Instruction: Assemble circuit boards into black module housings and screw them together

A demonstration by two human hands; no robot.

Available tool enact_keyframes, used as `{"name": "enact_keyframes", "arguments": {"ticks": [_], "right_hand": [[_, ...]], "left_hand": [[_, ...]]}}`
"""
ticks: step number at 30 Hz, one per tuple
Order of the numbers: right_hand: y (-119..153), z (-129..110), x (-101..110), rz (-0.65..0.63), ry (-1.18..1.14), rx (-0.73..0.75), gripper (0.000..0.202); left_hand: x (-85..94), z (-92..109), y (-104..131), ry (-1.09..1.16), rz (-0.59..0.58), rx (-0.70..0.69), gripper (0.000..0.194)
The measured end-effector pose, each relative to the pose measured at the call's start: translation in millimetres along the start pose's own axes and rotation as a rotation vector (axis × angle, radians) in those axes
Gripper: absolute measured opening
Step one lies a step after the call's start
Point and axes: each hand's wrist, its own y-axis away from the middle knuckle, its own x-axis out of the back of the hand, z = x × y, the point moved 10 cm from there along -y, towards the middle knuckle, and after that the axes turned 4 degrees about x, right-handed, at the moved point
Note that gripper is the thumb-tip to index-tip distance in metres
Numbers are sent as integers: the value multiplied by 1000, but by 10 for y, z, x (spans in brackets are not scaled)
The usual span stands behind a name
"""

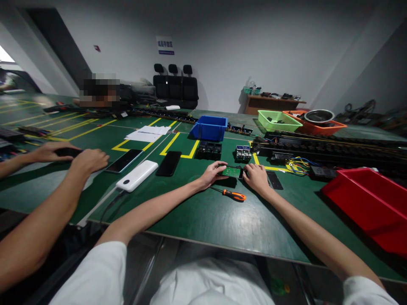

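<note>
Over a green worktop (254, 224) before a pale wall (222, 63), holding a green circuit board (231, 171), with left hand (211, 173) pinched on its left end and right hand (256, 177) bent narrowly at its right end, grip unclear. Near the board, toward the body, lies an orange-and-black screwdriver (234, 195); beyond, a blue bin (210, 129).

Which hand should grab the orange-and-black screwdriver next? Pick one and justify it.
Right, I'd judge. The right hand is nearer the handle end of the screwdriver, whose shaft points toward the left hand. The left could probably hold the green board alone meanwhile.
</note>
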Motion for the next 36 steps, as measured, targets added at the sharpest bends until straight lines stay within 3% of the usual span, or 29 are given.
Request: {"name": "enact_keyframes", "arguments": {"ticks": [14,27,36], "right_hand": [[11,-55,-64,-48,-11,54,34],[-30,93,-134,9,-275,3,43],[-7,-24,-98,-2,-295,82,45]], "left_hand": [[-3,5,-1,7,-7,-4,31],[6,-7,0,-11,6,5,31],[-16,-17,-6,-66,-16,-6,35]]}}
